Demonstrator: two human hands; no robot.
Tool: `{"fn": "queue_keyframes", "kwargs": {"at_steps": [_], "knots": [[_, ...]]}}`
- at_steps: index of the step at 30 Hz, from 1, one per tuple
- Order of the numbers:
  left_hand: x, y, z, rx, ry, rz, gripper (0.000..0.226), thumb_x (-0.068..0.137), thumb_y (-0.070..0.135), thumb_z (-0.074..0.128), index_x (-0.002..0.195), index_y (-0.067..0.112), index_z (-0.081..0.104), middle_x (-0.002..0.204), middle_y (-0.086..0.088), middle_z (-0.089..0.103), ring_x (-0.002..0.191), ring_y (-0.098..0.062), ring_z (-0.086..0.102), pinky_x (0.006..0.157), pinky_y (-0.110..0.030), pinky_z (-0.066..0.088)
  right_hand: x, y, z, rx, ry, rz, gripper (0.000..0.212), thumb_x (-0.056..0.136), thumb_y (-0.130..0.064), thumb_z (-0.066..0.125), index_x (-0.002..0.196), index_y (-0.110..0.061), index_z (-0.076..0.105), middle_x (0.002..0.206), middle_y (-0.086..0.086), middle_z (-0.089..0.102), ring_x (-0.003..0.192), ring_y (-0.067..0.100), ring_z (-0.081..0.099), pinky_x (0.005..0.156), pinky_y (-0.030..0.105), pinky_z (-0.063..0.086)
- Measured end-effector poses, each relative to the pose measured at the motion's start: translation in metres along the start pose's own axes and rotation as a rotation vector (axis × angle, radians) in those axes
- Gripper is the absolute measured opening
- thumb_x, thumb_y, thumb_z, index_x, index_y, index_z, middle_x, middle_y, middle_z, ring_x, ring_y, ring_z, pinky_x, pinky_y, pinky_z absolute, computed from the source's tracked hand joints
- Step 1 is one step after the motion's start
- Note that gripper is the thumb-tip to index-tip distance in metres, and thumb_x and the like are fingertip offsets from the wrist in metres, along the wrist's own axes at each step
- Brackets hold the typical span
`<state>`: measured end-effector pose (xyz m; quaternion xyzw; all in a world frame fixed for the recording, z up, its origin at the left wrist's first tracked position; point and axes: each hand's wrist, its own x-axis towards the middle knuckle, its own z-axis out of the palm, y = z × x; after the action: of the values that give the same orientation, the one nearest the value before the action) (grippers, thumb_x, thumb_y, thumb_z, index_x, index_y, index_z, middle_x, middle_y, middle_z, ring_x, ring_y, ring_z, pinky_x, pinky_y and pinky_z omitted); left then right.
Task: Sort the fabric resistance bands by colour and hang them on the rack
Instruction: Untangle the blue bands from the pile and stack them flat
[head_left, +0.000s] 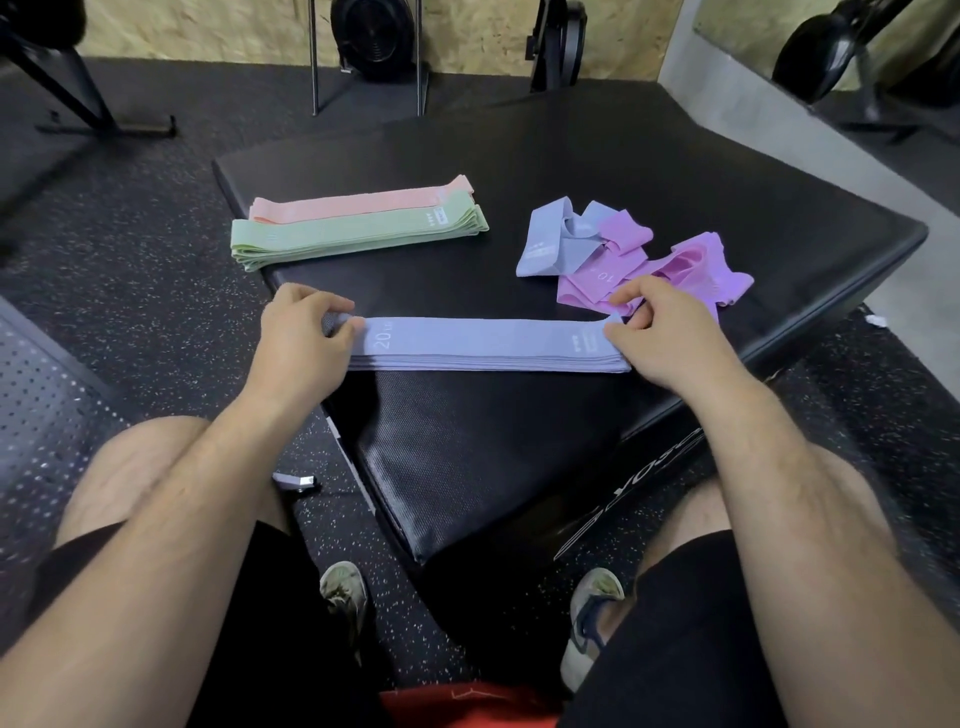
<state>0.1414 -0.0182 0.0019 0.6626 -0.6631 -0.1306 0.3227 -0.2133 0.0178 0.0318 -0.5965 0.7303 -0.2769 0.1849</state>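
A flat stack of lavender-blue bands marked "20" lies across the near part of a black padded box. My left hand pinches the stack's left end. My right hand pinches its right end. Farther back on the left lie a neat green stack and, behind it, a pink stack. At the back right sits a loose heap: one crumpled lavender-blue band and several purple bands, one marked "10". No rack shows.
The box stands on speckled black rubber flooring. Gym machine legs and stands line the far wall. A small grey object lies on the floor by my left knee. My knees and shoes frame the box's near corner.
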Motion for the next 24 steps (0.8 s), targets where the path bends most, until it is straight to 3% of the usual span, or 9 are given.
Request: {"fn": "queue_keyframes", "kwargs": {"at_steps": [3, 7, 10, 12, 14, 16, 20, 24], "knots": [[-0.004, 0.0, 0.002, 0.108, 0.057, 0.086, 0.023, 0.098, 0.023, 0.066, 0.119, 0.021, 0.073, 0.132, -0.001, 0.059, 0.127, -0.029, 0.048, 0.103, -0.043, 0.034, -0.001, 0.0, 0.002, -0.144, 0.024, -0.079, 0.032, 0.091, -0.023, 0.062, 0.123, -0.029, 0.063, 0.113, -0.004, 0.051, 0.103, 0.018, 0.054, 0.088, 0.034, 0.044], [-0.011, 0.015, 0.009, 0.179, 0.111, 0.319, 0.027, 0.099, 0.031, 0.061, 0.122, 0.022, 0.072, 0.132, 0.001, 0.062, 0.127, -0.026, 0.052, 0.102, -0.042, 0.032, -0.008, -0.012, 0.013, -0.278, 0.023, -0.352, 0.036, 0.096, -0.03, 0.061, 0.133, -0.027, 0.061, 0.135, -0.002, 0.054, 0.131, 0.024, 0.042, 0.111, 0.041, 0.031], [-0.015, 0.033, 0.026, 0.196, -0.066, 0.502, 0.051, 0.095, 0.055, 0.053, 0.134, 0.024, 0.065, 0.142, 0.0, 0.058, 0.133, -0.023, 0.052, 0.109, -0.044, 0.034, -0.012, -0.027, 0.027, -0.282, -0.102, -0.486, 0.054, 0.095, -0.045, 0.064, 0.145, -0.028, 0.052, 0.147, -0.008, 0.051, 0.14, 0.017, 0.039, 0.116, 0.035, 0.022], [-0.018, 0.042, 0.04, 0.198, -0.214, 0.562, 0.071, 0.091, 0.069, 0.048, 0.145, 0.026, 0.056, 0.154, -0.001, 0.048, 0.144, -0.023, 0.042, 0.116, -0.043, 0.028, -0.013, -0.033, 0.035, -0.292, -0.179, -0.49, 0.068, 0.093, -0.055, 0.063, 0.152, -0.031, 0.042, 0.153, -0.01, 0.046, 0.143, 0.014, 0.036, 0.117, 0.034, 0.02], [-0.017, 0.046, 0.048, 0.208, -0.299, 0.559, 0.084, 0.086, 0.078, 0.041, 0.153, 0.028, 0.045, 0.161, 0.0, 0.039, 0.15, -0.022, 0.032, 0.121, -0.041, 0.02, -0.01, -0.035, 0.039, -0.307, -0.212, -0.471, 0.073, 0.091, -0.059, 0.063, 0.155, -0.034, 0.037, 0.153, -0.01, 0.046, 0.142, 0.016, 0.039, 0.115, 0.036, 0.024], [-0.013, 0.047, 0.05, 0.201, -0.327, 0.558, 0.084, 0.086, 0.077, 0.041, 0.155, 0.03, 0.042, 0.159, 0.003, 0.042, 0.149, -0.02, 0.034, 0.119, -0.037, 0.019, -0.006, -0.036, 0.038, -0.318, -0.231, -0.453, 0.074, 0.089, -0.058, 0.065, 0.154, -0.035, 0.037, 0.152, -0.009, 0.047, 0.14, 0.017, 0.04, 0.115, 0.038, 0.026], [-0.005, 0.049, 0.05, 0.152, -0.311, 0.596, 0.057, 0.095, 0.055, 0.061, 0.145, 0.029, 0.055, 0.136, 0.005, 0.056, 0.128, -0.021, 0.048, 0.102, -0.029, 0.024, -0.001, -0.036, 0.035, -0.289, -0.261, -0.461, 0.057, 0.087, -0.055, 0.07, 0.14, -0.04, 0.052, 0.136, -0.011, 0.054, 0.129, 0.014, 0.045, 0.111, 0.04, 0.034], [-0.001, 0.051, 0.05, 0.133, -0.336, 0.595, 0.051, 0.094, 0.044, 0.068, 0.141, 0.029, 0.057, 0.127, 0.005, 0.056, 0.12, -0.021, 0.046, 0.095, -0.028, 0.024, 0.0, -0.033, 0.035, -0.256, -0.264, -0.475, 0.049, 0.088, -0.053, 0.07, 0.133, -0.04, 0.057, 0.126, -0.012, 0.055, 0.122, 0.011, 0.047, 0.106, 0.041, 0.04]]}}
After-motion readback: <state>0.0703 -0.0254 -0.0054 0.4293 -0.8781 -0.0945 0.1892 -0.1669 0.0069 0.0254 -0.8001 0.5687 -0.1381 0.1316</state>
